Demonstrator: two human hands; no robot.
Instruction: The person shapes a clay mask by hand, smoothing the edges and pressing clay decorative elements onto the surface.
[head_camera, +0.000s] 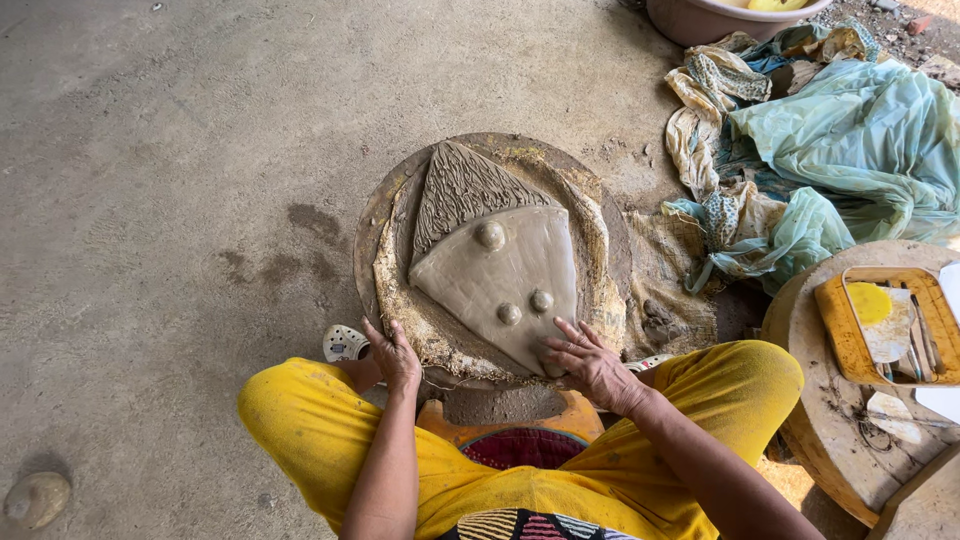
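A flat grey clay slab (500, 270), shaped like a kite, lies on burlap cloth (600, 290) over a round wooden board (372, 235) on the floor. Its upper part is a carved, ridged triangle; the smooth lower part carries three small clay balls. My left hand (393, 355) rests on the board's near left rim with fingers spread. My right hand (590, 365) lies flat with fingers pressed on the slab's lower tip. My knees in yellow cloth sit on either side of the board.
Crumpled pale green plastic and patterned cloths (810, 140) lie at the right. A round wooden stand (830, 400) holds an orange tray (845, 340) with tools. A basin (710, 18) sits at the top. A stone (36, 498) lies at the bottom left of the concrete floor.
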